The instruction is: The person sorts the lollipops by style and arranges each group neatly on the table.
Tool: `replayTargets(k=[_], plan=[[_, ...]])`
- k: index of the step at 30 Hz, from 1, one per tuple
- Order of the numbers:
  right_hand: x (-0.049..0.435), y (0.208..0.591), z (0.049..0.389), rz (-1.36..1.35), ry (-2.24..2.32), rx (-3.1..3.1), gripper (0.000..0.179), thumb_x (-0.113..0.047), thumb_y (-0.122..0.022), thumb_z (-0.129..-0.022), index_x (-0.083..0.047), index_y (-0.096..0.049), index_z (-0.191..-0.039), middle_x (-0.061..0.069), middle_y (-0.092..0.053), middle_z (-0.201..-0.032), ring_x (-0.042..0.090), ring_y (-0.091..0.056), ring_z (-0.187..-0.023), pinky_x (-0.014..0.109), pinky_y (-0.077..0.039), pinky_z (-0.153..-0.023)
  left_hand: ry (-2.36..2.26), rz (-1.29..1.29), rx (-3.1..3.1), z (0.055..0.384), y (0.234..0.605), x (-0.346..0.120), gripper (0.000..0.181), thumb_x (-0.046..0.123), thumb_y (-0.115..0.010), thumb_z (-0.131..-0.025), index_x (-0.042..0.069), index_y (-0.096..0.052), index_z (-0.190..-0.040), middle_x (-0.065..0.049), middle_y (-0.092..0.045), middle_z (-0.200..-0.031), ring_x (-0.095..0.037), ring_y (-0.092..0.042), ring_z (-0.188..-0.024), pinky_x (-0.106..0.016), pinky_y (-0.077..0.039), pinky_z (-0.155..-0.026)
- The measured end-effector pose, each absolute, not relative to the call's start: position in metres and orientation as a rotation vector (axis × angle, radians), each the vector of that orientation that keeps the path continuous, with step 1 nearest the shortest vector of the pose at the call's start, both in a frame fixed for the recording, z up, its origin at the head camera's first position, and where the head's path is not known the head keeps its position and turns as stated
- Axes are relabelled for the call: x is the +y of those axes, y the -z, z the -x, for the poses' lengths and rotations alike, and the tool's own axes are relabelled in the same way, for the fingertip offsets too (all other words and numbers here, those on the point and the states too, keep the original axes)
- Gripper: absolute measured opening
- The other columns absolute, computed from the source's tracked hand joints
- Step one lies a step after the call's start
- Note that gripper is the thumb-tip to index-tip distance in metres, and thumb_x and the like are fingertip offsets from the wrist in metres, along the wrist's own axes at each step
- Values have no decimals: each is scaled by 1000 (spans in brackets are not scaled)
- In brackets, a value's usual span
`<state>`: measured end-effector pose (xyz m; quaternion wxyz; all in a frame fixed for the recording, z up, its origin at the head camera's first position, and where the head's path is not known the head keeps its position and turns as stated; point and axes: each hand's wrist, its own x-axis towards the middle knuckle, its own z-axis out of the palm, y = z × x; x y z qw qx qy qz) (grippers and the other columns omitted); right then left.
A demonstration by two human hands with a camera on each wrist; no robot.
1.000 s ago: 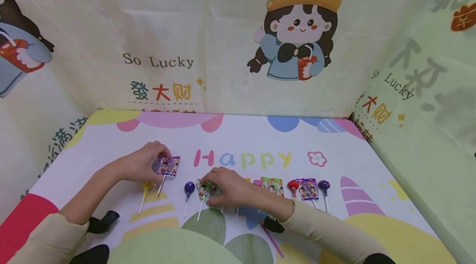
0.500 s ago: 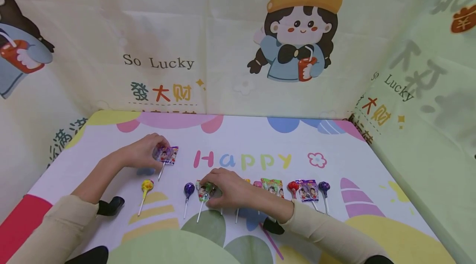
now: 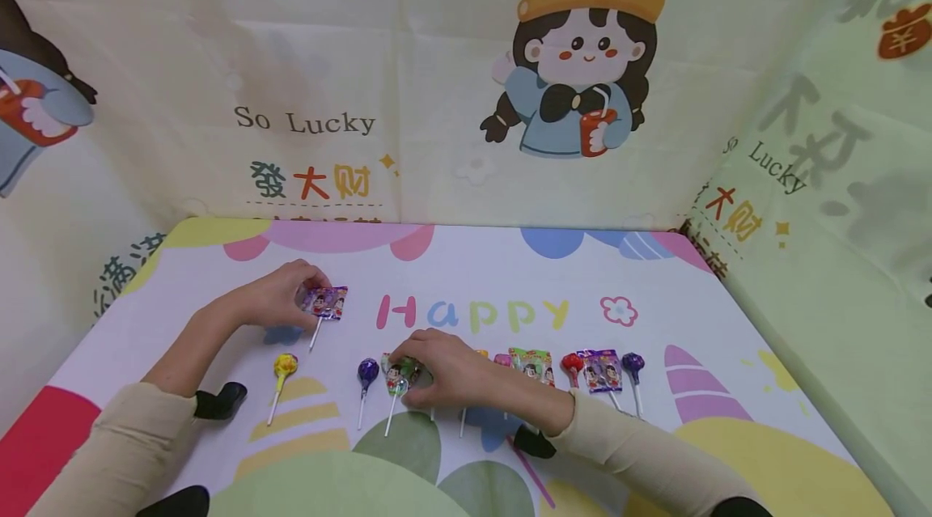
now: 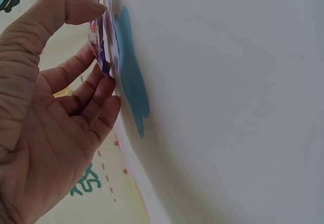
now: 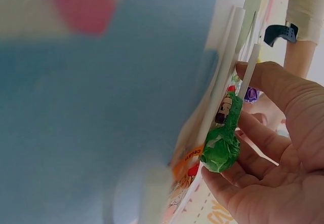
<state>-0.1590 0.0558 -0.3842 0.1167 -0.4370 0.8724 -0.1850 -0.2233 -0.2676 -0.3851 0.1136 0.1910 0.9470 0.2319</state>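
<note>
Between thumb and fingers, my left hand (image 3: 280, 296) pinches a lollipop in a flat purple wrapper (image 3: 329, 303), its white stick pointing toward me. Low over the table, the left wrist view shows the wrapper edge-on (image 4: 96, 39). My right hand (image 3: 447, 370) has thumb and fingers curled about a flat green-wrapped lollipop (image 3: 396, 378), partly hidden by them. Close to those fingers, the right wrist view shows a round green lollipop (image 5: 221, 150). Left of the right hand lies a round purple lollipop (image 3: 367, 372); a yellow lollipop (image 3: 285, 365) lies below the left hand.
Right of the right hand, the row continues with a pink lollipop (image 3: 502, 359), a green packet (image 3: 532, 363), a red lollipop (image 3: 573, 365), a purple packet (image 3: 602, 371) and a dark purple lollipop (image 3: 633, 363). A printed cloth wall (image 3: 437, 177) rises behind the table.
My left hand has moved away from me with the purple-wrapped lollipop, uncovering the yellow lollipop, and now stays nearly still. The right hand keeps its place.
</note>
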Motion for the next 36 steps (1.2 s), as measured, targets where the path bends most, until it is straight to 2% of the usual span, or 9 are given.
replayTargets(k=[15,20,27,36], plan=[[53,381,160,1235,536,2562,46,-21,-79,-85,-15,-68,-129,-6,-67,-118,6,-57,-105,24,-47,-100,-729,-580,2758,222,386,-271,54,23,-87,-77,4,-62,-121,-13,-58,-120,-30,-52,-110,-60,-44,-106],[55,377,162,1179,558,2580,48,-23,-79,-86,-15,-66,-131,-5,-67,-122,7,-56,-104,25,-48,-98,-722,-568,2761,221,386,-272,55,22,-88,-77,4,-62,-122,-13,-58,-121,-30,-52,-111,-60,-45,-106],[56,362,170,1159,632,2614,49,-25,-79,-88,-13,-64,-134,-1,-66,-130,13,-58,-116,31,-48,-104,-726,-561,2758,218,383,-274,56,22,-88,-76,3,-62,-122,-15,-57,-123,-31,-52,-111,-60,-45,-105],[46,354,186,1228,712,2620,49,-21,-80,-88,-9,-64,-132,3,-66,-131,17,-60,-120,35,-46,-109,-726,-597,2756,220,385,-273,55,23,-88,-77,4,-63,-121,-13,-57,-123,-30,-51,-111,-60,-45,-105]])
